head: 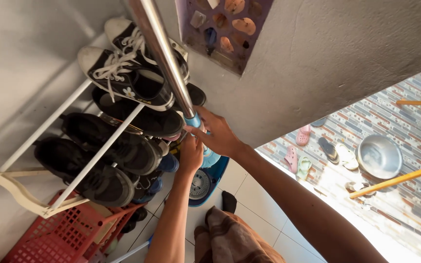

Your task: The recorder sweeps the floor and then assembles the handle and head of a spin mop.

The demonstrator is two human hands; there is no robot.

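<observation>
both hands close around a metal mop pole that rises steeply toward the camera, and the grip sits low, right where the shiny tube meets its blue collar. the right hand wraps over the collar from above with fingers curled shut around it, which looks like a way to steady or turn that joint. the left hand comes up from below, just under the right and touching the pole; its fingers seem curled on the shaft too, though the far side of them is hidden. the pole runs down into a blue spin-mop bucket standing on the white tiled floor, so the handle stays upright because its foot is seated in the bucket's round basket. just left of the hands stands a white shoe rack against the grey wall, with black shoes on its lower bars and black-and-white sneakers on top, toes outward. a red plastic crate sits under the rack. beyond the doorway, sandals and a metal basin lie on patterned, sunlit ground.
</observation>
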